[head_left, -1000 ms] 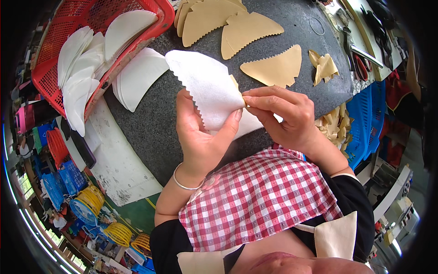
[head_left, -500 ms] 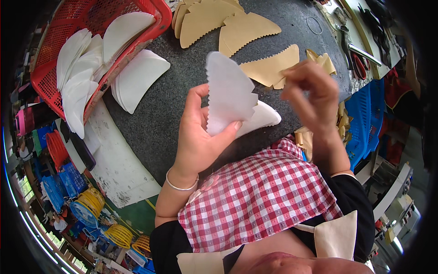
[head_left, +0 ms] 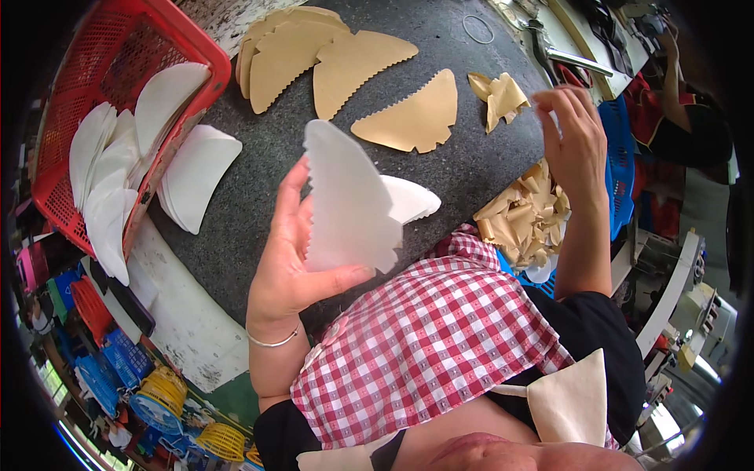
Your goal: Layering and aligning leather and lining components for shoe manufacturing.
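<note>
The left hand pinches a white scallop-edged piece between thumb and fingers, upright above the dark table, apparently to keep its face in view. The right hand hovers open-fingered and empty over the heap of tan scraps, well apart from the cut tan pieces and the red basket of white blanks.

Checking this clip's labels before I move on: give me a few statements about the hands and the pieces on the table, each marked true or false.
1. The left hand holds a white scalloped piece. True.
2. The right hand presses flat on the tan pieces. False: it is raised above the table, apart from them.
3. The red basket holds white pieces. True.
4. The crumpled tan scraps lie inside the red basket. False: they are piled by the right forearm.
</note>
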{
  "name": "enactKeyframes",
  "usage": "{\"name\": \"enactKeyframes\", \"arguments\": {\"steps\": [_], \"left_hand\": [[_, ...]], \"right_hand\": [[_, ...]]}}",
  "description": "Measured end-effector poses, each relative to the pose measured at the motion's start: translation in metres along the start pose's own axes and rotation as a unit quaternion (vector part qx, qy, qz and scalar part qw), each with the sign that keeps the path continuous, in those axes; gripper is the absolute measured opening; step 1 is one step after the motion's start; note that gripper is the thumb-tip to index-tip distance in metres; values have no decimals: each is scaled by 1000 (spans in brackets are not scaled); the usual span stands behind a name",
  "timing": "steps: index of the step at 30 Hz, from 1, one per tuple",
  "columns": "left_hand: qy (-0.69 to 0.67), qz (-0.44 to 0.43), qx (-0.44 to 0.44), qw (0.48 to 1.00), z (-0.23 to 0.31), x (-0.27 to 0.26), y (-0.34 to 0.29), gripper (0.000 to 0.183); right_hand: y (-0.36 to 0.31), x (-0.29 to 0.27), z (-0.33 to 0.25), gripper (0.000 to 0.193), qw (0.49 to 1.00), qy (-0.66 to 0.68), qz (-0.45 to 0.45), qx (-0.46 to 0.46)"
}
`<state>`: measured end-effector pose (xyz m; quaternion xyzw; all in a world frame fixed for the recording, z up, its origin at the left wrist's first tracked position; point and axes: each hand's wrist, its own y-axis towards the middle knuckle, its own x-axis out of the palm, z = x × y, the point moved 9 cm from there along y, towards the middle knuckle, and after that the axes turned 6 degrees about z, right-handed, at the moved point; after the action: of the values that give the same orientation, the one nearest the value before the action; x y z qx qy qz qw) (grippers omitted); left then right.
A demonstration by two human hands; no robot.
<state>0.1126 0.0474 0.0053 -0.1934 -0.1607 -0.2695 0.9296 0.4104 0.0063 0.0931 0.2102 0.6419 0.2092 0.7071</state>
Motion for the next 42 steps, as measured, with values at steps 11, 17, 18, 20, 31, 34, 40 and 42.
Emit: {"name": "enactKeyframes", "arguments": {"steps": [11, 17, 18, 20, 31, 34, 40, 42], "left_hand": [[-81, -82, -141, 983, -24, 36, -17, 132], [-23, 68, 77, 994, 1, -47, -19, 85], [-24, 70, 75, 994, 0, -48, -23, 85], [-144, 62, 54, 986, 3, -38, -30, 51], [284, 196, -17, 938, -17, -42, -52, 19], [359, 197, -3, 912, -10, -38, -50, 20], [390, 213, -8, 896, -20, -46, -41, 21], [406, 221, -13, 887, -22, -46, -39, 23]], "right_hand": [[35, -15, -134, 29, 807, 551, 12, -214], [30, 11, -129, 18, 777, 617, -121, -47], [31, 8, -134, 18, 775, 618, -124, -46], [30, 26, -138, 20, 742, 637, -196, 67], [-20, 78, -129, 18, 723, 537, -394, 181], [-25, 84, -131, 19, 754, 507, -389, 155], [-22, 92, -134, 19, 775, 481, -390, 129], [-22, 93, -137, 19, 784, 474, -386, 111]]}}
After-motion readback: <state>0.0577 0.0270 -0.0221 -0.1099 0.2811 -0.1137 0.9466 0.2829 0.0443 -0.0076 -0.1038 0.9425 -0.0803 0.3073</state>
